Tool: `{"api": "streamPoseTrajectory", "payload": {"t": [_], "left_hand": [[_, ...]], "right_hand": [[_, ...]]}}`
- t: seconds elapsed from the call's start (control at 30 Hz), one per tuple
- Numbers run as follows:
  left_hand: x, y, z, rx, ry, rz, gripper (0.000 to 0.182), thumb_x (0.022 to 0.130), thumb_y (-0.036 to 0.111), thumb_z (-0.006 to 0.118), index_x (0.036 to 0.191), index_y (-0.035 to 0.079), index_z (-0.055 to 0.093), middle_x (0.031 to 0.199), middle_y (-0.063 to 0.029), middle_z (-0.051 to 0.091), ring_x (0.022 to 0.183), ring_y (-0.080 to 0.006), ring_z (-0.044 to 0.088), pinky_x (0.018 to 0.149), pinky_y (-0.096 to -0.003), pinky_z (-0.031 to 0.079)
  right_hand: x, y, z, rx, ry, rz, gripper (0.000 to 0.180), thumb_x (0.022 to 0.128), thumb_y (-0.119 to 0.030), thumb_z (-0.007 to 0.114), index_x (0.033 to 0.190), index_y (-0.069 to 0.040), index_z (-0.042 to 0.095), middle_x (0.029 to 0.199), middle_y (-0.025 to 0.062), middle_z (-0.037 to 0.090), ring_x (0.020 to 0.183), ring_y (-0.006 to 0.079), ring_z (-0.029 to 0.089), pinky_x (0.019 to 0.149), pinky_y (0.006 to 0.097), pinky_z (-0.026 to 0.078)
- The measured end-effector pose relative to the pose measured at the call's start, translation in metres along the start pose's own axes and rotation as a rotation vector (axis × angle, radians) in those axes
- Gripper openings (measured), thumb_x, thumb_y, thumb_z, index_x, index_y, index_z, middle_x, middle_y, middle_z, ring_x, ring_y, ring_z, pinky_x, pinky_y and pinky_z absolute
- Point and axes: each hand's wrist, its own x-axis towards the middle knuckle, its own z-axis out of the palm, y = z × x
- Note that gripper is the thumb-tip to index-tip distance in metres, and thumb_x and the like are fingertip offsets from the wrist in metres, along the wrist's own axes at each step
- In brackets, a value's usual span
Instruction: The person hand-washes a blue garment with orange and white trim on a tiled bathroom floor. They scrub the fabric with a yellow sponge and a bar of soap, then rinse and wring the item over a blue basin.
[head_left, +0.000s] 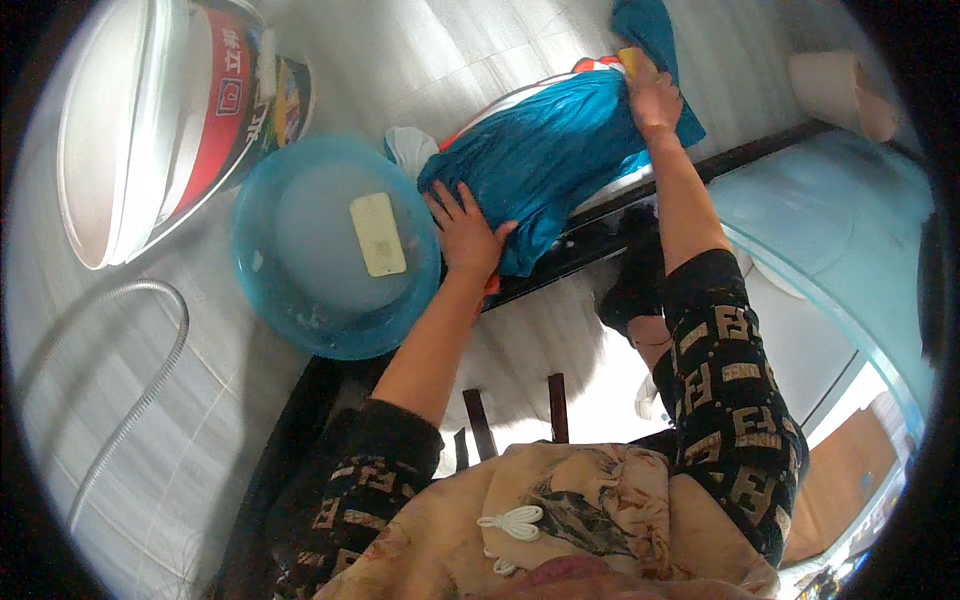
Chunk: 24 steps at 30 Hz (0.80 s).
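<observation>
A wet-looking teal garment (540, 146) with a white and red-orange edge lies spread across a dark ledge. My left hand (471, 236) rests on its near-left part, palm down, with the fingers apart. Farther right, my right hand (656, 97) is closed around a small yellow bar (627, 60), probably soap, against the cloth; the fingers partly hide it. Left of the garment stands a translucent blue plastic basin (270, 300) holding cloudy liquid. Inside the basin is a pale yellow rectangular piece (378, 234) with a small printed patch; its kind is unclear.
A large white plastic bucket (120, 150) with a printed red band stands at upper left. Below it, a metal flexible hose (161, 367) curves over grey wall tiles. A bluish glass washbasin (832, 195) sits to the right, near a pale cylindrical object (825, 94). The black ledge (600, 232) runs beneath the garment.
</observation>
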Motion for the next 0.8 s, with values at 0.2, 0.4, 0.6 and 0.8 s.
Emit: {"api": "streamPoseTrajectory", "payload": {"t": [0.2,0.4,0.6,0.8], "left_hand": [[0.056,0.008,-0.029,0.091,0.296,0.064,0.038,0.083,0.022,0.059,0.116,0.005,0.051,0.118,-0.0175,0.051,0.116,-0.0338,0.046,0.100,-0.0479,0.032],[0.017,0.001,-0.011,0.142,0.053,0.195,0.030,0.087,0.009,0.046,0.116,0.008,0.053,0.104,-0.0129,0.056,0.098,-0.0302,0.055,0.087,-0.0472,0.039],[-0.036,-0.030,0.013,0.272,0.047,0.286,0.066,0.086,0.007,0.050,0.147,0.016,0.026,0.119,-0.0160,0.048,0.106,-0.0328,0.052,0.095,-0.0477,0.038],[-0.030,-0.013,-0.004,0.388,-0.113,0.201,0.068,0.086,0.008,0.053,0.148,0.019,0.025,0.125,-0.0154,0.044,0.111,-0.0307,0.047,0.097,-0.0417,0.038]], "right_hand": [[-0.039,-0.034,-0.017,0.497,0.038,0.053,0.064,0.092,-0.042,0.052,0.146,-0.023,0.023,0.101,0.0276,0.055,0.088,0.0417,0.060,0.070,0.0492,0.050],[-0.142,-0.123,-0.061,0.529,0.055,-0.643,0.048,0.087,-0.032,0.056,0.133,-0.024,0.048,0.086,0.0140,0.053,0.075,0.0280,0.055,0.059,0.0409,0.046],[-0.130,-0.086,-0.042,0.295,0.459,-0.793,0.031,0.083,-0.030,0.061,0.110,-0.016,0.061,0.093,0.0111,0.055,0.077,0.0267,0.056,0.062,0.0345,0.047],[-0.009,0.012,0.009,0.040,-0.212,-0.008,0.056,0.094,-0.046,0.045,0.144,-0.040,0.021,0.111,0.0194,0.055,0.096,0.0400,0.060,0.076,0.0491,0.051]]}}
